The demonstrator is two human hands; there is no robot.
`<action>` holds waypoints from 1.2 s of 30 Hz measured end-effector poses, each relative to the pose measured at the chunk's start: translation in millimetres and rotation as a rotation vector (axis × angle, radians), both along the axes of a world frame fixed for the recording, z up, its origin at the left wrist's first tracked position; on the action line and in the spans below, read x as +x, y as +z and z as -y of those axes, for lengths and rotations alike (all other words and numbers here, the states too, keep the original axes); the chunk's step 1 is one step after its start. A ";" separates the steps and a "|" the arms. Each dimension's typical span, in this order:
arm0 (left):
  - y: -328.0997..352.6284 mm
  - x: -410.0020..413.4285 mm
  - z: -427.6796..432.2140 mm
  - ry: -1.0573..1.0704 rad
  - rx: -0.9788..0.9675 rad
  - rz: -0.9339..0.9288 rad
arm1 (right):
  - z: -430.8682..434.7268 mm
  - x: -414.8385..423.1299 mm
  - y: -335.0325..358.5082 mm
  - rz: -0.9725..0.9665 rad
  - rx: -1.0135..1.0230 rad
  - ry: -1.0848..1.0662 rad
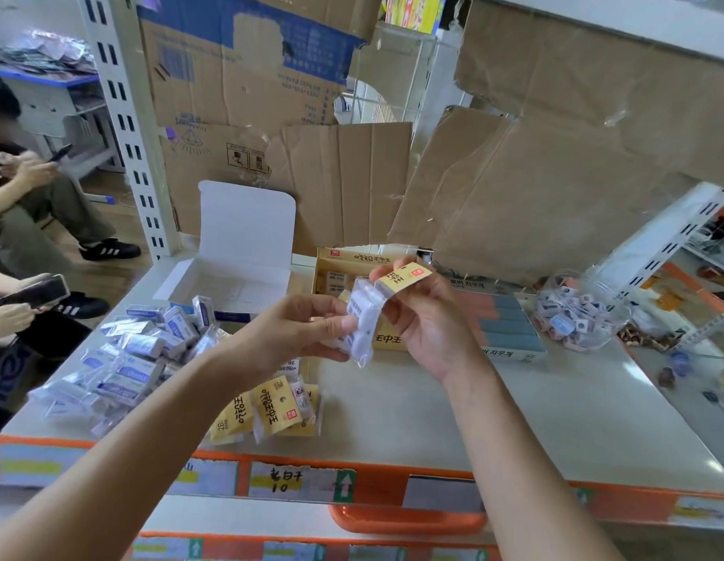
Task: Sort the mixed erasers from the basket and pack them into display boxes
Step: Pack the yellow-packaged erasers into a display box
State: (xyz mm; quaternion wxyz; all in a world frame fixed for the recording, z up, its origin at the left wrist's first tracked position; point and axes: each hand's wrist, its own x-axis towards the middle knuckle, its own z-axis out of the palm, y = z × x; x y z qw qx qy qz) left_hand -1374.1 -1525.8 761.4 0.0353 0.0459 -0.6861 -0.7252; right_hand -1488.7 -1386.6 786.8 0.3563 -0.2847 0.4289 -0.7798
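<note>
Above shelf (433, 402), hands on eraser pack (368, 317)

The left hand (307, 330) and right hand (429, 317) cover most of the yellow display box (332, 273), so I cannot count the packs inside. The tiny things in the clear jar (574, 313) at 3 o'clock are too small to name. At 9 o'clock, two seated people (24, 220) are cut off by the edge.
</note>
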 end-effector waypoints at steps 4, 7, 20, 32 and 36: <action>-1.9 -0.7 -2.0 0.013 0.034 0.005 | -1.5 -4.5 -3.3 -0.080 0.054 -0.074; -3.7 -1.7 -2.6 0.101 0.037 -0.001 | -3.2 -7.8 -6.9 -0.204 0.136 -0.199; -0.3 -13.6 -19.3 0.485 0.087 -0.054 | 3.1 10.2 -26.3 -0.627 0.313 -0.325; 1.3 -9.2 -15.9 0.495 0.143 -0.044 | -8.6 -1.3 -11.8 -0.392 0.241 -0.325; 1.2 -13.7 -12.2 0.539 0.197 -0.062 | -11.3 -4.4 -5.5 -0.353 0.226 -0.228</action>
